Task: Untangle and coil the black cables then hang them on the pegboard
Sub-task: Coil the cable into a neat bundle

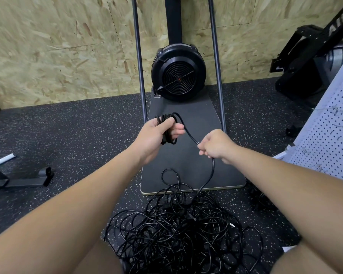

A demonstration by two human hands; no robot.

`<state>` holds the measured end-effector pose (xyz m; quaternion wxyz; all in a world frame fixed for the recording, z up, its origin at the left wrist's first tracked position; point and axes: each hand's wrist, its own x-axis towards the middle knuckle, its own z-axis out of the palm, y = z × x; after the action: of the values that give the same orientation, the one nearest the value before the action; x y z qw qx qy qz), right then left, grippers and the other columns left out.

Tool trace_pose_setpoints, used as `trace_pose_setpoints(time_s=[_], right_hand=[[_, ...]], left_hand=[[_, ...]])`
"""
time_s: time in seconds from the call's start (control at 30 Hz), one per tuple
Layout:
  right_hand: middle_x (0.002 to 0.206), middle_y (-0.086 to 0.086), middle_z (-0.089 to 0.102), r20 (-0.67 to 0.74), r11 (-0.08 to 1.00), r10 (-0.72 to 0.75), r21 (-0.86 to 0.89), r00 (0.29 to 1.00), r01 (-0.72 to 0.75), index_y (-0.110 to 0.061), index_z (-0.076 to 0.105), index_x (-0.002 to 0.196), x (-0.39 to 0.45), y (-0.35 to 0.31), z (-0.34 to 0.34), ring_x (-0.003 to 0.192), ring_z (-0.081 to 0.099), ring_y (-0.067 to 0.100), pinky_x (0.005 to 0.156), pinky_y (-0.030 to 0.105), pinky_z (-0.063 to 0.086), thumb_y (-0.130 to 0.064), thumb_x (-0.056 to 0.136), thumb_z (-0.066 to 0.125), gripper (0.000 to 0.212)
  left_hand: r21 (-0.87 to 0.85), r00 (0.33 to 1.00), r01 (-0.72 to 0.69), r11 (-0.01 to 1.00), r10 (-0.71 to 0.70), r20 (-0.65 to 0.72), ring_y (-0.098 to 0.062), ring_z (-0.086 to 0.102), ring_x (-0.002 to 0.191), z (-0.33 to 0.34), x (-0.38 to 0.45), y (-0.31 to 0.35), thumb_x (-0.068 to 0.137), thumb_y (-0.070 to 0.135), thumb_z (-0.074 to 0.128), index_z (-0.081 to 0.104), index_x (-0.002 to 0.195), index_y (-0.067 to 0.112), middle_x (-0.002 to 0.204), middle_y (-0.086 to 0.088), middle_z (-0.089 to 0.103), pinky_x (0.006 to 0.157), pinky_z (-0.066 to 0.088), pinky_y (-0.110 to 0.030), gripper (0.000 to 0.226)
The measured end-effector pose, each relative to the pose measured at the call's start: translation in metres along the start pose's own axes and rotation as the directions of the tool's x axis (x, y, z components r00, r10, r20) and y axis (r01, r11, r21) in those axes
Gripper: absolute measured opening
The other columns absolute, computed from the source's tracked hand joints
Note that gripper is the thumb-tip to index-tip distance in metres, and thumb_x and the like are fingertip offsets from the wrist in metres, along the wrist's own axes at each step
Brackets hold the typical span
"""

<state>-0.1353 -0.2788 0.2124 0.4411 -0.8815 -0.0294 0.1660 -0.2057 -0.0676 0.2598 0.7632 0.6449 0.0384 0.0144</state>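
Note:
My left hand [156,133] grips a small coil of black cable [167,117] with several loops. From that coil the same cable [191,136] runs right into my right hand [216,145], which pinches it. Below my right hand the cable drops to a large tangled pile of black cables [178,232] on the floor between my knees. A white pegboard [329,139] with metal hooks leans at the right edge.
A black fan machine [178,73] stands on a dark platform [186,171] with two upright poles, straight ahead. Dark speckled rubber floor [77,135] surrounds it. A black metal frame [20,178] lies at the left. Another black machine [309,62] sits far right, against the chipboard wall.

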Motion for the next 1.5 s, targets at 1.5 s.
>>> trace_pose_setpoints(time_s=[1.5], right_hand=[[0.078,-0.004,0.079,-0.070,0.929,-0.362,0.050,0.929,0.366,-0.024,0.080,0.090,-0.011,0.004,-0.051,0.065,0.066,0.018,0.072,0.042,0.053,-0.029,0.087,0.092,0.014]], left_hand=[[0.022,0.990,0.127,0.992,-0.128,0.053,-0.017,0.047,0.062,-0.009,-0.003,-0.006,0.102,0.025,0.078,0.063,0.080,0.017,0.074,-0.003,0.056,0.068,0.044,-0.027,0.027]])
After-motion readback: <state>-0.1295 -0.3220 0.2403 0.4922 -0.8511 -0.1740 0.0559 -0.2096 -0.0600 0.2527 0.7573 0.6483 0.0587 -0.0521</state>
